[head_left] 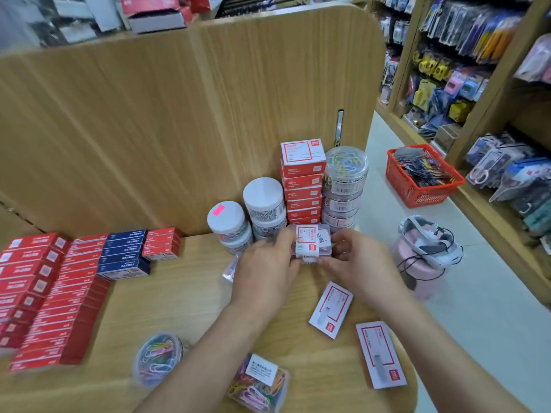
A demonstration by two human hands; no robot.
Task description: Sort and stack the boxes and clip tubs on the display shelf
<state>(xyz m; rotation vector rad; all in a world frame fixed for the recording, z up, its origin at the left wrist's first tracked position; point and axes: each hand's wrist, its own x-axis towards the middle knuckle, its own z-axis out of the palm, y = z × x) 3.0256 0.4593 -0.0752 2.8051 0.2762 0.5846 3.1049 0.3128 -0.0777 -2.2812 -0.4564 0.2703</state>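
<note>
**A:** so what sat along the shelf's [185, 293] left edge?

**B:** rows of red boxes [44, 293], blue boxes [125, 254] just beside them, and a round clip tub [158, 359] near the front edge.

**A:** and the hands?

**B:** left hand [262, 269] and right hand [357, 263] each had a grip clamped on one small clear box [311, 244], just in front of the white-lidded tubs [262, 195] by the back wall. Two flat white boxes [331, 308] lay toward the right front corner.
</note>
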